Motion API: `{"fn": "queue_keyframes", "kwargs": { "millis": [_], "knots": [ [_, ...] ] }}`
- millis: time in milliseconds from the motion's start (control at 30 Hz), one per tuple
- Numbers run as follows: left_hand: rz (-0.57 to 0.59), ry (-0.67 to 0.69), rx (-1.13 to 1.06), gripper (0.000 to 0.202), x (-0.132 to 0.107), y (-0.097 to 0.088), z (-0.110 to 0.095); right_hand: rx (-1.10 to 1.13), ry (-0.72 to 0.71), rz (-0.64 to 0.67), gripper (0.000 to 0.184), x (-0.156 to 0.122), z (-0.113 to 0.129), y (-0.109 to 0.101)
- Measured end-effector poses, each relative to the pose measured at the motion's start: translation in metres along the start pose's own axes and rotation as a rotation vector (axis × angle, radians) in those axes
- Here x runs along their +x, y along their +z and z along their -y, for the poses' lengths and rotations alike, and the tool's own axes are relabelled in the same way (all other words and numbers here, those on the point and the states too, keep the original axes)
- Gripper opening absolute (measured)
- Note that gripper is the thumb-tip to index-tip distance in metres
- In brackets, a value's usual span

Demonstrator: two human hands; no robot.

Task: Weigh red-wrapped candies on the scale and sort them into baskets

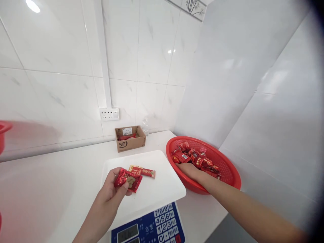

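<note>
My left hand pinches a shiny red packet with a gold print, held above the white weighing tray of a digital scale. Behind that packet, narrow red and gold packets lie on the tray. My right hand reaches into a red plastic basket with perforated walls. Red wrapped packets are piled in this basket. The fingers of my right hand are hidden by the rim and the packets, so their grip does not show.
The scale's blue keypad and display panel face me at the front. At the back stands a small open cardboard box with red packets inside, beside a clear plastic item. A wall socket is above. Red plastic shows at the left edge.
</note>
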State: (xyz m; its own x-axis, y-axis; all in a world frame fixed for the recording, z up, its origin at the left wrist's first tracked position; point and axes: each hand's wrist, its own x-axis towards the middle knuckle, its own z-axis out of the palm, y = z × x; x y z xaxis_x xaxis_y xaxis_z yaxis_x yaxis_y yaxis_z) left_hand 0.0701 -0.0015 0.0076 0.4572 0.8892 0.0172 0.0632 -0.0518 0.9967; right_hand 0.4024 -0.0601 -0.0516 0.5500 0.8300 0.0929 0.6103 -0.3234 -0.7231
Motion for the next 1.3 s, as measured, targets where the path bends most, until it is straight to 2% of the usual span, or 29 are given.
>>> {"fn": "queue_keyframes", "kwargs": {
  "millis": [133,233,333,433,533,700,800,900,967,1167,1300],
  "knots": [
    [-0.132,0.045,0.098,0.049,0.000,0.002,-0.003,-0.047,0.004,0.089,0.011,0.008,0.008,-0.009],
    [-0.165,0.062,0.114,0.057,-0.001,0.001,-0.006,-0.046,-0.015,0.080,0.004,0.009,0.018,-0.021],
    [-0.156,0.064,0.108,0.060,-0.001,-0.001,-0.007,-0.006,-0.022,-0.001,0.009,0.002,0.030,-0.031],
    [-0.143,0.060,0.104,0.058,0.000,-0.001,-0.006,0.084,-0.025,-0.036,0.018,-0.013,0.046,-0.031],
    [-0.146,0.063,0.092,0.062,0.001,-0.001,-0.005,0.189,-0.050,0.010,0.022,-0.035,0.064,-0.018],
    [-0.161,0.082,0.101,0.063,0.003,-0.005,-0.005,0.278,-0.178,0.055,0.023,-0.068,0.088,0.020],
    [-0.116,0.096,0.105,0.062,0.004,-0.011,-0.004,0.203,-0.331,0.093,0.025,-0.083,0.097,0.041],
    [-0.086,0.096,0.096,0.062,0.005,-0.015,-0.004,0.033,-0.530,0.178,0.042,-0.095,0.102,0.052],
    [-0.093,0.104,0.086,0.063,0.005,-0.017,-0.003,-0.059,-0.604,0.217,0.050,-0.101,0.104,0.055],
    [-0.065,0.120,0.073,0.060,0.006,-0.016,-0.002,-0.098,-0.619,0.203,0.039,-0.101,0.101,0.064],
    [0.007,0.085,0.053,0.037,0.006,-0.015,-0.001,-0.029,-0.603,0.169,0.034,-0.098,0.105,0.067]
  ]
}}
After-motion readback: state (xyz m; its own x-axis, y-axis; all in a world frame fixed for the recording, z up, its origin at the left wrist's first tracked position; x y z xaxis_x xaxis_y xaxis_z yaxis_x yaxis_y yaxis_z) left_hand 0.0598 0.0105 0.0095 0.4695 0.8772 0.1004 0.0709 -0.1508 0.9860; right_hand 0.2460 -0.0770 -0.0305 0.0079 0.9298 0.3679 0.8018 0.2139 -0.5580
